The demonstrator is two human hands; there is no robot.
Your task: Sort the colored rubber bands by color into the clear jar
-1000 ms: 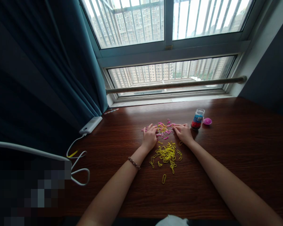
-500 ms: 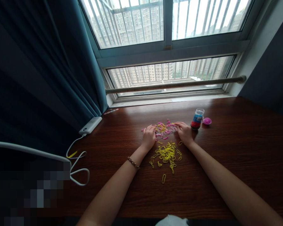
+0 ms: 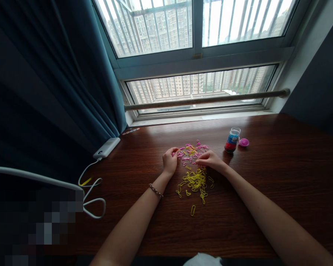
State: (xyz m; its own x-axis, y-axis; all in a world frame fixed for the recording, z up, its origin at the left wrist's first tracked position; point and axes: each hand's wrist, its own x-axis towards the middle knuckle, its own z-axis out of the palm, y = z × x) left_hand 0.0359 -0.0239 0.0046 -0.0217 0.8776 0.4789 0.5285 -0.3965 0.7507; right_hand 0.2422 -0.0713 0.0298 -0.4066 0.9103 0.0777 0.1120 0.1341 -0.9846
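Just left of the jar (image 3: pixel 232 140), pink and yellow paper clips (image 3: pixel 192 152) are lying heaped. The left hand (image 3: pixel 170 162) is curling and the right hand (image 3: pixel 211 160) is pinching its fingertips together over them; whether either holds one, I cannot tell. They look light, slippery and tangly, so pinch one loop.

Daylight pours in through the window (image 3: pixel 197 48), which is nearly blown out to white. It leaves a soft sheen on the bench (image 3: pixel 266 177), while the curtain (image 3: pixel 44 92) sinks into murky dark. Wide-angle distortion bends the edges. A pixelated patch sits lower left.
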